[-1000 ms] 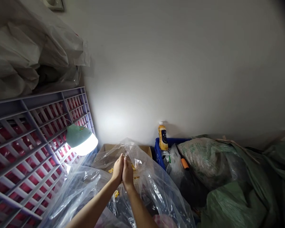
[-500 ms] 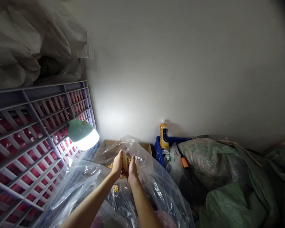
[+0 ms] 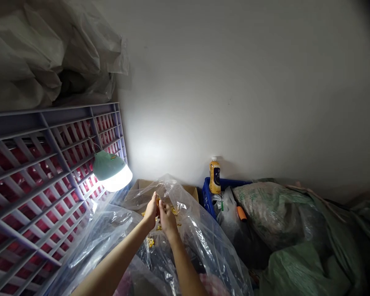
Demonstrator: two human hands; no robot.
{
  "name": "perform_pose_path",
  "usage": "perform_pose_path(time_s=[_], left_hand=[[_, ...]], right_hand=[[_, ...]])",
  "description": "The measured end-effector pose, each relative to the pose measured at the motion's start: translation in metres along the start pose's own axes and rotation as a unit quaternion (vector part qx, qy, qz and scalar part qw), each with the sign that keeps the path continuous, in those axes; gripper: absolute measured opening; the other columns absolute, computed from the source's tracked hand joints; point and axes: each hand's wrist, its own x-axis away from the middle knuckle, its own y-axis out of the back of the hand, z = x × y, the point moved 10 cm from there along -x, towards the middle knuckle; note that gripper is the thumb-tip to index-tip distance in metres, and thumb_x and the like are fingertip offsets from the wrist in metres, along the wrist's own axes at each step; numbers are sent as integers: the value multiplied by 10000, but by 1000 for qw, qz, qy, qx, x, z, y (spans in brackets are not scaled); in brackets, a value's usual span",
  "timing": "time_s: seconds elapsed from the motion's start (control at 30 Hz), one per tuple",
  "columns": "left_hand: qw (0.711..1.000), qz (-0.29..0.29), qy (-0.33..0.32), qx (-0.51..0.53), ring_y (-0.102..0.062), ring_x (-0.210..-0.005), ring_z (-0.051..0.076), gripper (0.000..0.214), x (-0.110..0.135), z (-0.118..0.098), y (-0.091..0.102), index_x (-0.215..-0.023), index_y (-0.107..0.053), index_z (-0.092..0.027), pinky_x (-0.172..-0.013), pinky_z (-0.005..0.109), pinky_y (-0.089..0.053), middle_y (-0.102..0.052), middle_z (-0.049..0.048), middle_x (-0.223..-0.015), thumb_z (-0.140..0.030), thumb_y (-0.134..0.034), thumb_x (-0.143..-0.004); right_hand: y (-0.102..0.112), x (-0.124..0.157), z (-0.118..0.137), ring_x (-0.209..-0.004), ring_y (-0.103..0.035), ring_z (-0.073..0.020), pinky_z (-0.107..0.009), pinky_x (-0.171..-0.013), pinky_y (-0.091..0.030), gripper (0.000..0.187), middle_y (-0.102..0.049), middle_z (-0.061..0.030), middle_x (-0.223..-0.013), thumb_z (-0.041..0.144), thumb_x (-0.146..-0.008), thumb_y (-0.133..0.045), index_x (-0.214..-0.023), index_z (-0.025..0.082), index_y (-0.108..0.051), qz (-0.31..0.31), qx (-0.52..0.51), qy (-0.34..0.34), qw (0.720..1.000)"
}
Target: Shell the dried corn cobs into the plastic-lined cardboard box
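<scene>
An ear of corn (image 3: 158,202) is gripped between my two hands, mostly covered by the fingers. My left hand (image 3: 151,211) is closed round its left side. My right hand (image 3: 166,217) presses on it from the right, with the thumb lying along the cob. Beneath them, loose yellow corn kernels (image 3: 151,242) lie in a clear plastic sheet (image 3: 203,236), which lines a cardboard box (image 3: 191,190).
A lit lamp (image 3: 112,170) hangs on a purple slatted crate (image 3: 61,152) at left. To the right stand a blue basket (image 3: 207,197), a yellow drink bottle (image 3: 215,176), an orange handle (image 3: 241,213) and a stuffed sack (image 3: 271,209). A white wall rises behind.
My right hand has moved left against the corn and my left hand, closing the gap between them. The cob is now more covered. The whole view has shifted slightly.
</scene>
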Motion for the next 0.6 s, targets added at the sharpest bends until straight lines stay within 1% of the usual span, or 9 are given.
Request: perform_pose_path(time_s=[0.07, 0.13, 0.23, 0.3, 0.37, 0.5, 0.6], left_hand=[[999, 39, 0, -8, -498, -482, 132, 615, 5, -1, -10, -626, -505, -162, -509, 256, -394, -521, -5, -525, -764, -388, -572], [998, 52, -20, -16, -514, -514, 141, 619, 9, -4, -14, -619, -516, -158, -525, 257, -399, -543, 5, -542, -763, -395, -571], [997, 26, -72, -10, -540, -579, 159, 590, 14, -11, -12, -611, -529, -152, -571, 265, -415, -579, 25, -577, -733, -430, -587], [996, 13, -89, 4, -555, -608, 171, 564, 16, -12, -11, -614, -542, -146, -600, 272, -426, -600, 43, -598, -702, -444, -614], [996, 14, -92, 16, -570, -619, 180, 542, 18, -11, -12, -617, -558, -140, -612, 277, -435, -616, 60, -608, -670, -445, -645], [995, 32, -92, 28, -585, -607, 188, 520, 19, -10, -16, -619, -582, -137, -603, 281, -444, -627, 77, -607, -636, -445, -668], [995, 40, -90, 20, -563, -569, 177, 536, 16, -6, -16, -635, -588, -133, -584, 283, -441, -613, 66, -590, -646, -435, -664]], right_hand=[[2, 3, 0, -743, -620, -211, -290, -665, -427, 428, -673, -63, -788, 581, -744, -446, -812, 203, -635, -6, 55, -18, 998], [6, 5, 5, -786, -620, -221, -302, -703, -423, 445, -676, -69, -838, 589, -755, -421, -841, 210, -638, -15, 78, -18, 997], [5, 6, 16, -911, -600, -229, -317, -797, -406, 495, -668, -78, -940, 589, -786, -359, -945, 219, -646, -1, 84, 19, 996], [1, 7, 22, -926, -595, -233, -325, -815, -401, 520, -664, -91, -962, 573, -811, -315, -972, 208, -649, 13, 95, 46, 994], [0, 8, 23, -887, -603, -235, -327, -802, -406, 541, -665, -109, -935, 556, -828, -286, -948, 184, -661, 10, 106, 62, 992], [2, 8, 22, -851, -605, -227, -312, -783, -415, 559, -664, -123, -901, 537, -843, -261, -885, 165, -676, -17, 115, 75, 990], [2, 8, 19, -838, -611, -223, -303, -757, -424, 552, -668, -122, -872, 526, -848, -258, -843, 166, -675, -27, 109, 63, 992]])
